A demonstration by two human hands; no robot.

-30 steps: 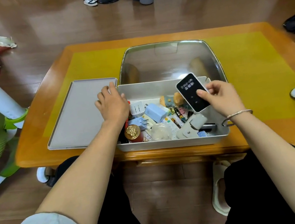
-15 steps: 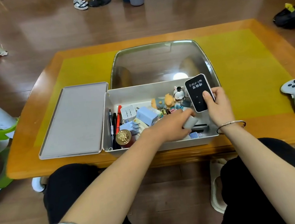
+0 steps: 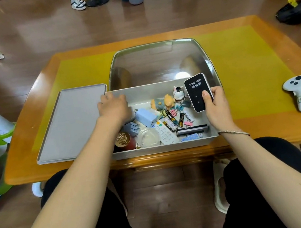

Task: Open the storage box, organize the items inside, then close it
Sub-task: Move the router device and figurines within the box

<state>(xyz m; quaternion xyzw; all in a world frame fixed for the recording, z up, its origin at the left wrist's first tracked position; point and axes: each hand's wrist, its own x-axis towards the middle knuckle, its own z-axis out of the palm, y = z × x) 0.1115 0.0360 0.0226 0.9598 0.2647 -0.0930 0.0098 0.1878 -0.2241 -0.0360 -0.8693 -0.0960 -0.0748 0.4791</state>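
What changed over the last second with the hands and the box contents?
The left hand went from the box's left rim to the white item near the front right half a second ago, and is now back at the far left corner of the storage box. Whether it holds anything cannot be told. The right hand kept gripping the black Wi-Fi device; the lid stayed put.

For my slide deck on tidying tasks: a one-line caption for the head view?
Right hand holds a black Wi-Fi device above the open storage box; left hand at its corner.
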